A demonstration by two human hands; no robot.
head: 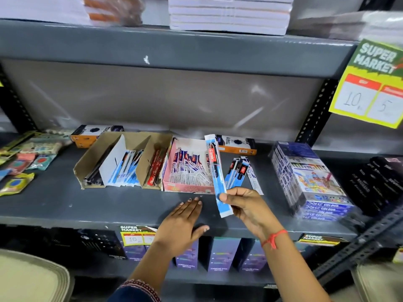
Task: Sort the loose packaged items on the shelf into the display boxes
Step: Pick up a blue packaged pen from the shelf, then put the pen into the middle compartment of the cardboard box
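Observation:
My right hand point(244, 205) holds a long blue-and-white pen packet point(214, 171) by its lower end, raised upright in front of the pink display box point(187, 189). The pink box holds several similar packets. My left hand point(185, 221) lies flat and open on the grey shelf point(109, 205), just in front of the pink box. A few loose pen packets point(242, 171) lie on the shelf to the right of the pink box. Left of it stand two brown cardboard display boxes point(96, 158), with blue-white packets and red pen packs point(155, 171) in them.
A shrink-wrapped stack of colour-pencil boxes point(309, 182) stands at the right. Black boxes point(379, 182) sit further right. Two orange-black boxes point(237, 144) lie at the back. Loose eraser packets point(24, 162) lie at the far left. A yellow price tag point(370, 88) hangs at upper right.

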